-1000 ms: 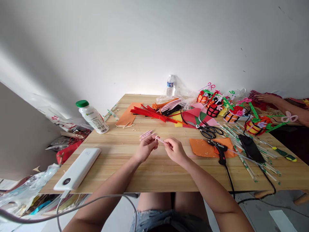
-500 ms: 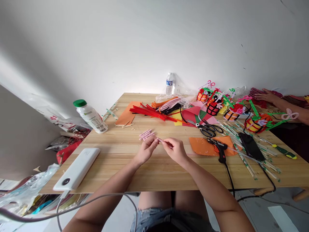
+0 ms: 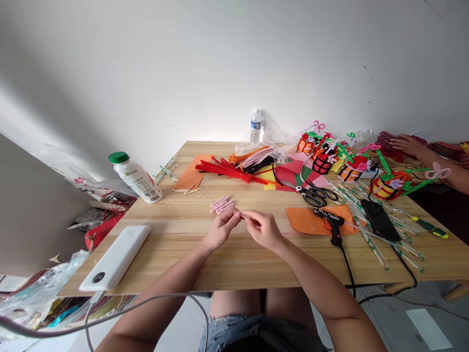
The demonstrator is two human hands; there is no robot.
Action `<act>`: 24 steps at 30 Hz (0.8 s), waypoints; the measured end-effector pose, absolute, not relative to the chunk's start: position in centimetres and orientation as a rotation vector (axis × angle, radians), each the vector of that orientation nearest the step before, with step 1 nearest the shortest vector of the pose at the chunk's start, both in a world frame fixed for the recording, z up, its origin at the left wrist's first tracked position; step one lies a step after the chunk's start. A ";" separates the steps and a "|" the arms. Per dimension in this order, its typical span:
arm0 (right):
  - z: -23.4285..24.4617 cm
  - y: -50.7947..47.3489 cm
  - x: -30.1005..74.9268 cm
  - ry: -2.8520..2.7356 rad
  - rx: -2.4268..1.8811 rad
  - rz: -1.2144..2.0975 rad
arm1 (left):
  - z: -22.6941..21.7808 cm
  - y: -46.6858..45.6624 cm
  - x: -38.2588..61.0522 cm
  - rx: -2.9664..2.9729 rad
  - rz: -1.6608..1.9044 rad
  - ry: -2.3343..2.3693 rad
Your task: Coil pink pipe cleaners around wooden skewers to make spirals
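Over the middle of the wooden table (image 3: 234, 264), my left hand (image 3: 221, 228) and my right hand (image 3: 263, 228) meet, both pinched on a short pink pipe cleaner (image 3: 242, 214) held between their fingertips. Most of that piece is hidden by the fingers. Just beyond my left hand lies a small pile of coiled pink pipe cleaner pieces (image 3: 221, 204) on the table.
A white power bank (image 3: 117, 255) and a green-capped bottle (image 3: 134, 178) stand at left. Red and mixed pipe cleaners (image 3: 234, 168), scissors (image 3: 314, 194), a glue gun (image 3: 331, 226) on orange felt, a phone (image 3: 379, 220) and craft flower baskets (image 3: 351, 166) crowd the right. Another person's hand (image 3: 405, 144) rests far right.
My fingertips have drawn closer together, so less of the pink pipe cleaner shows between them. The view has shifted slightly; the table's objects lie unmoved.
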State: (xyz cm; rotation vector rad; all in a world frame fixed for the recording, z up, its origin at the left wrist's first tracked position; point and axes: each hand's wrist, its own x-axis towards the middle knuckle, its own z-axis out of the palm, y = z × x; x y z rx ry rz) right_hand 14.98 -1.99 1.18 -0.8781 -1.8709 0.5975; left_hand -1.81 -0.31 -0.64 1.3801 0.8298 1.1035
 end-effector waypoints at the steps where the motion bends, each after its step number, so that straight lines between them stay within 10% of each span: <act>1: 1.2 -2.0 15.0 -1.871 -0.858 0.605 | -0.7 -0.3 -1.9 1.360 1.104 0.814; 24: 2.7 -2.1 15.3 -1.977 -0.490 0.516 | 0.3 -1.0 -2.6 1.041 0.713 0.613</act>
